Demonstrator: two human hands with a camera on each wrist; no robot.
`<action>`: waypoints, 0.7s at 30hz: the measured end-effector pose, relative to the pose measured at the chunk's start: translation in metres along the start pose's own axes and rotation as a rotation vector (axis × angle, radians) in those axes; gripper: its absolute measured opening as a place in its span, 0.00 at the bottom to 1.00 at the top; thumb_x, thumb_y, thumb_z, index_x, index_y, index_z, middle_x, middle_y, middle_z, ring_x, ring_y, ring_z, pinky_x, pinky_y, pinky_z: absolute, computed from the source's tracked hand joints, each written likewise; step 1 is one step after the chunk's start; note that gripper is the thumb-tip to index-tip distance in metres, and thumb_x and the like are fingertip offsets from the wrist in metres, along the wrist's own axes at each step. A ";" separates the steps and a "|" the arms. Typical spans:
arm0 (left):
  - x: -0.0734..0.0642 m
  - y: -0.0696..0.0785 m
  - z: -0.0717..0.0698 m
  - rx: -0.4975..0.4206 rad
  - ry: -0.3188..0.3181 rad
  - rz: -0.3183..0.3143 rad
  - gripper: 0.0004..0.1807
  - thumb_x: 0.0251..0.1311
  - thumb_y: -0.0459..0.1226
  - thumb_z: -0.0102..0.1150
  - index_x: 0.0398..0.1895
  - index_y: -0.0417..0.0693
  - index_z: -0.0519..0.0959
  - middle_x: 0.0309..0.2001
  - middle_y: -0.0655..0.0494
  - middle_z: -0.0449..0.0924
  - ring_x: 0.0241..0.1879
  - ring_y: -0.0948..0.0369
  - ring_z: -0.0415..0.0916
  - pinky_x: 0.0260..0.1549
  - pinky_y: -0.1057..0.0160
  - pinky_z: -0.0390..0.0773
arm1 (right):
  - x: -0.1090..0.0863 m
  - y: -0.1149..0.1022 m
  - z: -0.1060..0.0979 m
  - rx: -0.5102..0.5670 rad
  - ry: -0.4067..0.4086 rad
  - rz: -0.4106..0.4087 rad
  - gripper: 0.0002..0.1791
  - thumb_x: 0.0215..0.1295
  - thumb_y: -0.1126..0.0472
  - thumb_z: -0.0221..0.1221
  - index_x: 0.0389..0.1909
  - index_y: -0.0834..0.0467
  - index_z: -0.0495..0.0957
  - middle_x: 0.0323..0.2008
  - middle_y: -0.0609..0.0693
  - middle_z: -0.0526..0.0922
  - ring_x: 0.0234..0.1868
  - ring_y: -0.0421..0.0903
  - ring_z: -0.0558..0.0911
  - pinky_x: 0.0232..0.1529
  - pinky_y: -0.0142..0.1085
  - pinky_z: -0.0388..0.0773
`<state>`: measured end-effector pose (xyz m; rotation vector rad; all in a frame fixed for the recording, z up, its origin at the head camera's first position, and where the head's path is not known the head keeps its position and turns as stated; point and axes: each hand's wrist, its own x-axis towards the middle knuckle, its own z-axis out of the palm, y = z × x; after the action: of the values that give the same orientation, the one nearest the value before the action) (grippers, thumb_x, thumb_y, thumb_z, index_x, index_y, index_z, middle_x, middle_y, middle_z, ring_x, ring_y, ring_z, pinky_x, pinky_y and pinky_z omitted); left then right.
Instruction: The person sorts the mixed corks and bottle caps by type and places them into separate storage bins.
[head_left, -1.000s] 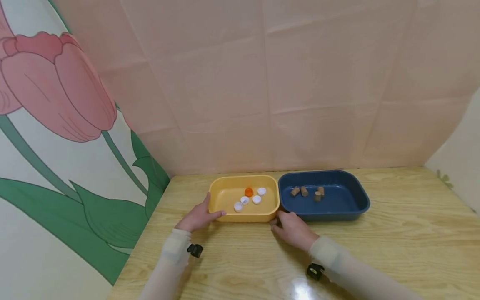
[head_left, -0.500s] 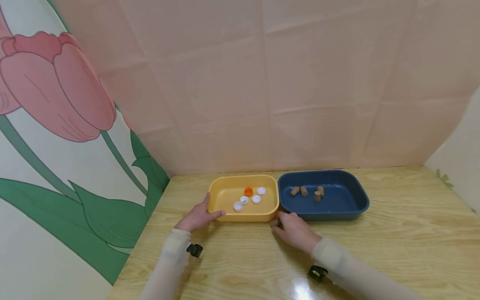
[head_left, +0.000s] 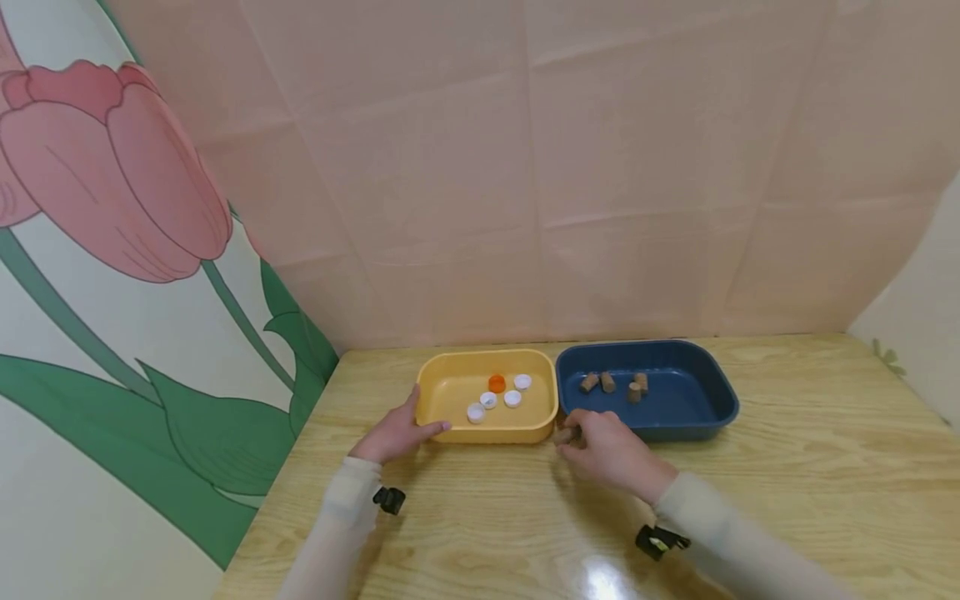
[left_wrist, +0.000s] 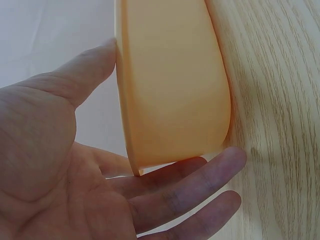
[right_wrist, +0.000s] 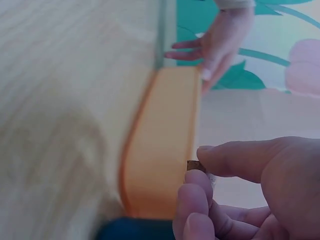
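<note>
My left hand (head_left: 397,433) rests on the front left corner of a yellow plastic tray (head_left: 487,435). In the left wrist view its thumb (left_wrist: 92,67) touches the rim, and the nearly straight fingers lie along the tray's end wall. Several white bottle caps (head_left: 476,413) and an orange cap (head_left: 497,383) lie in this tray. My right hand (head_left: 611,454) pinches a brown cork (head_left: 566,435) between thumb and fingers, near the front where the two trays meet. The right wrist view shows only a bit of the cork (right_wrist: 195,166); the fingers hide most of it.
A dark blue tray (head_left: 686,432) stands against the yellow tray's right side, with several corks (head_left: 607,382) in it. Both stand toward the back of the wooden table (head_left: 480,525). Behind them hangs a pink cloth (head_left: 525,208); a wall with a painted tulip (head_left: 120,175) is at left.
My right hand has lifted the cork and moved a little right and up, toward the blue tray's front left corner. The left hand and both trays stay put.
</note>
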<state>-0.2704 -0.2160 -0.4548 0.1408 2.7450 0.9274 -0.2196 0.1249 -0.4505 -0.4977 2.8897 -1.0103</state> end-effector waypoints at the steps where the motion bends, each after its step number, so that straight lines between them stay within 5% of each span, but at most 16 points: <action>1: 0.000 0.000 0.000 0.001 0.001 0.000 0.62 0.58 0.66 0.60 0.80 0.39 0.39 0.73 0.34 0.61 0.67 0.44 0.68 0.63 0.42 0.68 | -0.001 0.000 -0.004 -0.004 0.001 0.003 0.16 0.62 0.60 0.68 0.47 0.65 0.81 0.26 0.44 0.84 0.25 0.36 0.79 0.26 0.33 0.77; 8: 0.000 0.001 0.000 0.006 0.004 0.004 0.61 0.60 0.64 0.61 0.80 0.39 0.40 0.73 0.34 0.61 0.67 0.44 0.68 0.63 0.41 0.68 | 0.000 0.004 -0.032 -0.058 0.030 -0.017 0.19 0.63 0.57 0.68 0.48 0.65 0.80 0.13 0.42 0.75 0.14 0.39 0.72 0.21 0.37 0.71; 11: 0.001 0.001 0.000 0.002 0.003 0.000 0.60 0.60 0.63 0.61 0.80 0.39 0.40 0.73 0.34 0.60 0.67 0.44 0.68 0.63 0.41 0.67 | 0.003 0.009 -0.041 -0.088 0.058 -0.037 0.17 0.63 0.56 0.68 0.45 0.65 0.80 0.14 0.42 0.76 0.17 0.39 0.73 0.46 0.54 0.78; 14: 0.002 0.000 0.001 -0.003 0.001 -0.005 0.60 0.61 0.63 0.61 0.80 0.40 0.40 0.74 0.35 0.59 0.68 0.44 0.66 0.64 0.42 0.66 | 0.005 0.016 -0.051 -0.100 0.066 -0.025 0.17 0.63 0.54 0.67 0.45 0.64 0.80 0.17 0.42 0.77 0.20 0.39 0.74 0.52 0.60 0.74; 15: 0.002 0.000 0.001 -0.001 0.001 -0.005 0.60 0.61 0.62 0.61 0.80 0.40 0.40 0.74 0.35 0.59 0.68 0.44 0.66 0.64 0.41 0.66 | 0.006 0.018 -0.054 -0.089 0.061 -0.012 0.19 0.64 0.54 0.67 0.46 0.64 0.80 0.18 0.43 0.78 0.20 0.40 0.75 0.51 0.58 0.75; 18: 0.001 0.000 0.001 0.004 -0.001 -0.005 0.59 0.62 0.62 0.60 0.80 0.40 0.39 0.74 0.34 0.59 0.68 0.43 0.66 0.64 0.41 0.66 | 0.009 0.026 -0.064 -0.058 0.038 0.043 0.24 0.65 0.52 0.65 0.52 0.66 0.78 0.20 0.46 0.80 0.19 0.41 0.76 0.25 0.42 0.77; 21: 0.000 0.001 0.000 0.014 -0.001 -0.001 0.59 0.62 0.62 0.60 0.80 0.40 0.39 0.74 0.34 0.59 0.68 0.43 0.67 0.63 0.41 0.67 | 0.012 0.035 -0.073 -0.046 0.030 0.079 0.27 0.66 0.51 0.64 0.54 0.70 0.76 0.21 0.48 0.81 0.18 0.42 0.78 0.20 0.37 0.74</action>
<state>-0.2708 -0.2154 -0.4547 0.1421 2.7509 0.9082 -0.2515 0.1907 -0.4135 -0.3701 2.9396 -0.9504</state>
